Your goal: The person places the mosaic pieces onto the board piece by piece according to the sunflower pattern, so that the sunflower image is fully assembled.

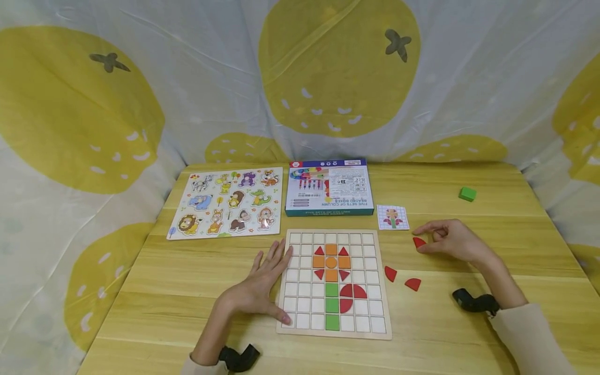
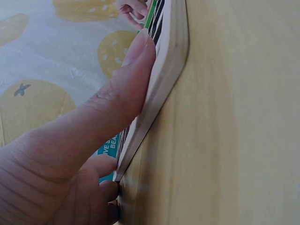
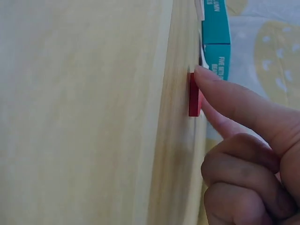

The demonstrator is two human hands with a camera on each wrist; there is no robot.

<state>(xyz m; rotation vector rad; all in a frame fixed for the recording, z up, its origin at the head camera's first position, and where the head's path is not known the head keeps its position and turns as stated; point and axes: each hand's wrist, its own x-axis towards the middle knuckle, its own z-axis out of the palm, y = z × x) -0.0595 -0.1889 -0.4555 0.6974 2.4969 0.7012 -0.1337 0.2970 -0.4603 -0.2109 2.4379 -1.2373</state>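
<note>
Left hand (image 1: pixel 262 284) is lying spread, steadying the grid board (image 1: pixel 334 327) (flat on the bench (image 1: pixel 187 291)), while right hand (image 1: pixel 452 240) is pinching a red piece (image 1: pixel 419 241).

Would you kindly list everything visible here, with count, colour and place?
Grid board: one, pale wood, table centre, holding orange, red and green tiles.
Loose red pieces: three; one under the right fingers, two right of the board.
Pattern card: one, white, behind the board's right corner.
Box: one, teal and white, behind the board.
Animal puzzle: one, multicoloured, back left.
Green block: one, back right.
Table: one, light wood.
Left hand: flat on the board's left edge.
Right hand: touching a red piece.
</note>
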